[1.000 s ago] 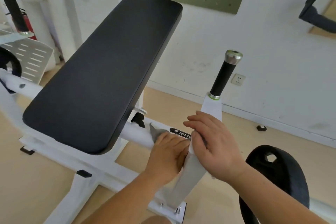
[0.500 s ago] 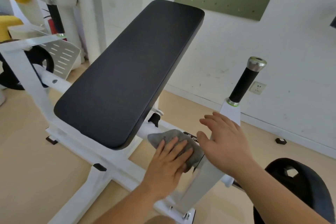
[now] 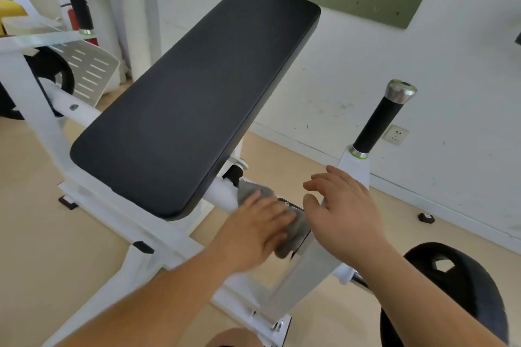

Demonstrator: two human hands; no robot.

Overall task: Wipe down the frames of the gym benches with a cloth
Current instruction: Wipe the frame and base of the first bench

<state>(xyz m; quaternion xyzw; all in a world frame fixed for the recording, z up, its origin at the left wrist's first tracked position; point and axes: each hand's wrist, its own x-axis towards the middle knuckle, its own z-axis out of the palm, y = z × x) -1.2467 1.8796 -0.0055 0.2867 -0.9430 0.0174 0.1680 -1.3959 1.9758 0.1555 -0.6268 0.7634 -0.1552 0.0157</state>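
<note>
Head view: cloth (image 3: 253,190), grey, lies draped over the white crossbar (image 3: 221,195) of the bench frame. It sits just off the lower right corner of the black pad (image 3: 197,93), where the bar meets the slanted white post (image 3: 355,167).

Left hand (image 3: 255,229) lies flat on the cloth and presses it to the bar. Its fingers look straight and close together, though blur makes this uncertain. Right hand (image 3: 345,220) rests on the slanted post just beside the cloth, fingers spread and loose, holding nothing.

Progress, as a judgement: wiping is under way at this joint, so early to middle of the job. The white paint shows no clear line between wiped and unwiped, so finished parts can't be counted.

Likely left to do:
- upper post below the black grip (image 3: 375,124)
- base rail (image 3: 169,245) under the pad
- far upright (image 3: 36,110) at the left edge
- any other benches

Weight plate (image 3: 454,287) sits at lower right, apart from the cloth.
</note>
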